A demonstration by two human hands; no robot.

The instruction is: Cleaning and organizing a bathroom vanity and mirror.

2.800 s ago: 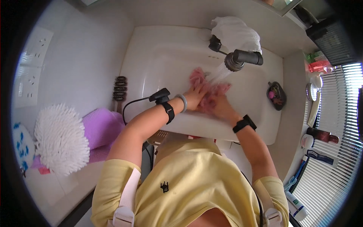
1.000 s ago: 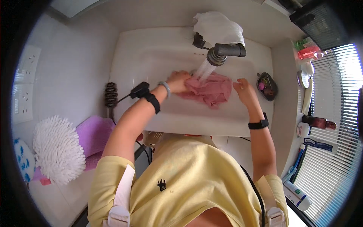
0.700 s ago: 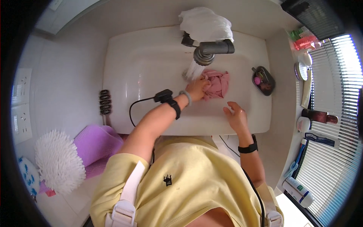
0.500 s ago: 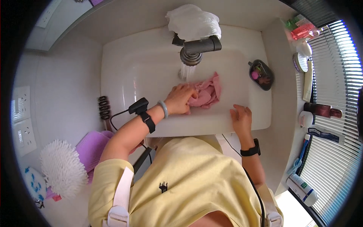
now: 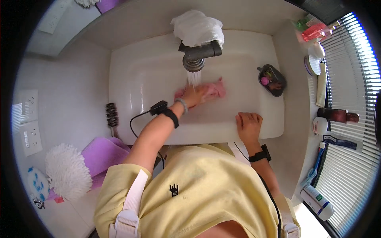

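Note:
A wet pink cloth lies bunched on the floor of the white sink. Water runs from the dark faucet onto my left hand, which is pressed on the cloth. Its fingers are slightly blurred and look closed around the fabric. My right hand rests at the front rim of the sink, right of the cloth, its fingers curled in with nothing visible in them. Black straps with small devices sit on both wrists, and the left one also wears a pale bangle.
White plastic covers the faucet's top. A dark drain basket with scraps sits at the sink's right side. Left are a round hairbrush, a purple cloth and a fluffy white mitt. Bottles and tubes line the right ledge, including a brown bottle.
My left hand has moved slightly, pressing the cloth, which now spreads flatter and further left under the water. My right hand's fingers have curled in at the rim.

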